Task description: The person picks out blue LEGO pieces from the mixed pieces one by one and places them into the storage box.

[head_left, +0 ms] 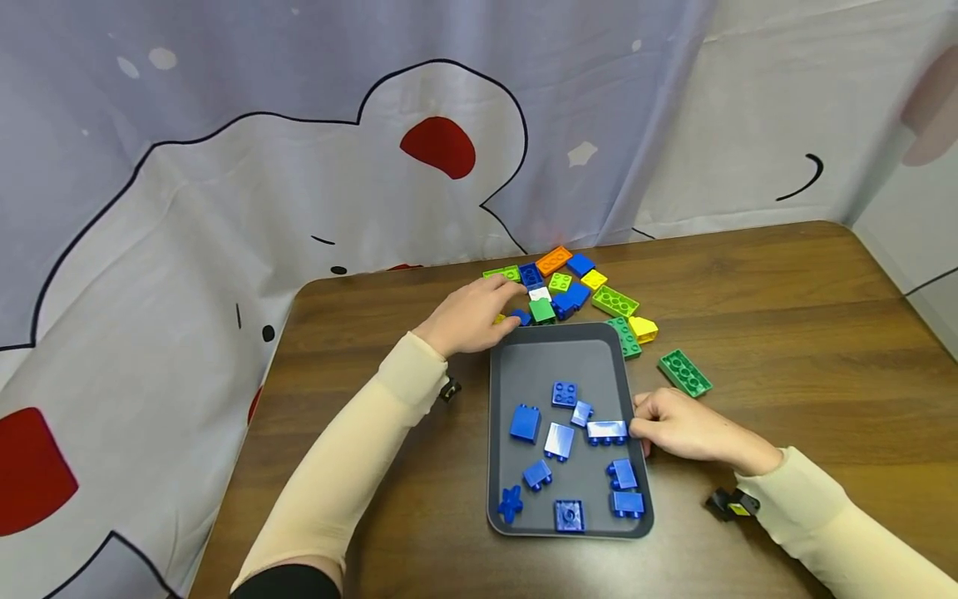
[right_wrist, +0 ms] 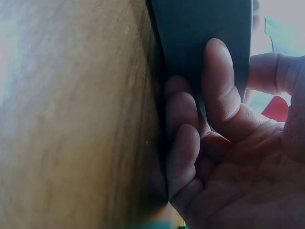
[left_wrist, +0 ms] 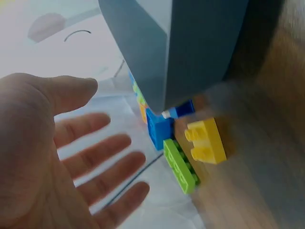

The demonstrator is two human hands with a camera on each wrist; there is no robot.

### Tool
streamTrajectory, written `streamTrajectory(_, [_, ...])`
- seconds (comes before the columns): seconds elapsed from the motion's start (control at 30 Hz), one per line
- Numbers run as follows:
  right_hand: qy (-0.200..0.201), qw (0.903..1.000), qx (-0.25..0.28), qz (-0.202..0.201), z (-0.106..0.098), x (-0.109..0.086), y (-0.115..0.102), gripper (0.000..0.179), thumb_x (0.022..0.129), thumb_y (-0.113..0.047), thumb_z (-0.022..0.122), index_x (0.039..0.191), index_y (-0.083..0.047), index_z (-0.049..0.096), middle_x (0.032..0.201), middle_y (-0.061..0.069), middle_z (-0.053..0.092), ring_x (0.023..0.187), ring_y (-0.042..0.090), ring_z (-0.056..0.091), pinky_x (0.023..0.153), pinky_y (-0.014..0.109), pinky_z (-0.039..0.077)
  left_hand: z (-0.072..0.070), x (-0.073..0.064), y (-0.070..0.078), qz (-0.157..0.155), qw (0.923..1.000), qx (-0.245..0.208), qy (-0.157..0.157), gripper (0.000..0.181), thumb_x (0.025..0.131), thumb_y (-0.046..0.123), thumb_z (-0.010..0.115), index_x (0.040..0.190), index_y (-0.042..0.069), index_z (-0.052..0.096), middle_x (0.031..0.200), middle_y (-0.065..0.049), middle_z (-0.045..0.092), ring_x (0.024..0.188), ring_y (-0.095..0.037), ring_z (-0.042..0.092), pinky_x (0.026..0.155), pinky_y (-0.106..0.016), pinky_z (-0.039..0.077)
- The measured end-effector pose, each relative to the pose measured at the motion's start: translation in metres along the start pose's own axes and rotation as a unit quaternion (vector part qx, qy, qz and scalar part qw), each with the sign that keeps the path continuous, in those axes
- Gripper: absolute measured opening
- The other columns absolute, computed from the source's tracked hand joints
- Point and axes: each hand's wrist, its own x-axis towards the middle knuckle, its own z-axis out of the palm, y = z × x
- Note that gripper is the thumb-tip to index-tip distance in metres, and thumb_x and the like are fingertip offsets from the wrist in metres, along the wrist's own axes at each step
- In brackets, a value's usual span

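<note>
A dark grey tray lies on the table, with several blue building blocks spread over its floor, among them a long block by the right rim and a star-shaped piece. My right hand pinches the tray's right rim; in the right wrist view its fingers press the outer wall. My left hand hovers by the far left corner, its fingers loosely extended and holding nothing. Near it in the left wrist view are a yellow block, a lime block and a blue block.
Beyond the tray lies a loose heap of blocks, including an orange block, a white block and a bright green block. A separate green block sits right of the tray. A patterned curtain hangs behind the wooden table.
</note>
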Motion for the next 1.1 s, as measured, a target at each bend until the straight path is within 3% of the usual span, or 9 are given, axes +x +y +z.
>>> streamTrajectory(0.2, [0.000,1.0000,-0.002,0.000,0.001,0.000,0.000,0.034,0.092,-0.009,0.059,0.059,-0.014,0.066,0.074,-0.007,0.055,0.062,0.005,0.047,0.053,0.021,0.036,0.002,0.012,-0.013,0.026,0.9988,-0.024,-0.035,0.040,0.103,0.023,0.063,0.142,0.015,0.061,0.144,-0.005,0.060,0.128,-0.022,0.058,0.115,-0.040,0.046])
streamTrajectory(0.37, [0.001,1.0000,-0.003,0.002,0.001,0.000,0.000,0.033,0.091,-0.009,0.059,0.059,-0.014,0.066,0.074,-0.007,0.055,0.062,0.005,0.047,0.053,0.021,0.036,0.007,0.021,-0.020,0.056,0.9971,-0.023,-0.045,0.033,0.103,0.017,0.062,0.136,0.016,0.066,0.135,-0.001,0.066,0.125,-0.018,0.060,0.113,-0.038,0.047])
streamTrajectory(0.77, [0.002,1.0000,0.006,-0.003,0.000,0.000,-0.005,0.031,0.091,-0.010,0.061,0.060,-0.010,0.067,0.076,-0.007,0.056,0.063,0.004,0.046,0.053,0.020,0.035,0.021,0.031,-0.032,0.092,0.9952,0.001,-0.034,0.031,0.097,0.016,0.073,0.127,0.020,0.074,0.132,0.003,0.070,0.125,-0.015,0.062,0.113,-0.037,0.048])
streamTrajectory(1.1, [0.002,1.0000,-0.001,0.007,0.000,0.000,-0.002,0.032,0.090,-0.009,0.060,0.059,-0.011,0.066,0.075,-0.007,0.056,0.062,0.005,0.047,0.053,0.021,0.035,0.030,0.036,-0.039,0.095,0.9950,-0.013,-0.028,0.031,0.094,0.021,0.078,0.124,0.021,0.075,0.130,0.004,0.072,0.124,-0.015,0.064,0.115,-0.040,0.047])
